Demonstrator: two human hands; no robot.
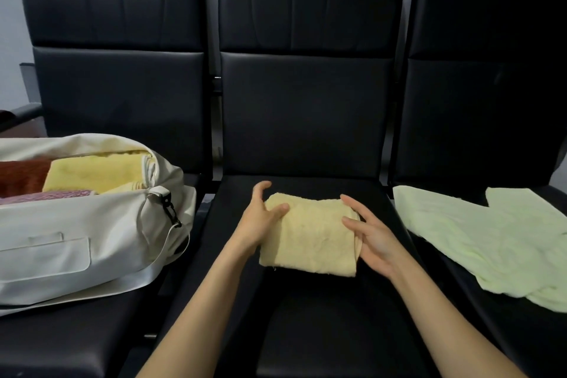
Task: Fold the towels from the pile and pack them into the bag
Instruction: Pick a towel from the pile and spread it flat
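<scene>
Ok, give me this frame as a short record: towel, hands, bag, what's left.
towel in work: folded yellow towel, flat on the middle seat
left hand: open, thumb on the towel's left edge
right hand: open, fingers at its right edge
bag: white, open, on the left seat, packed towels inside
left to fold: light green towel, spread out, right seat

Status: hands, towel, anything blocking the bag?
Both open: left hand, right hand flank folded yellow towel on middle seat. Open bag part filled, nothing between. Unfolded green towel right.
</scene>
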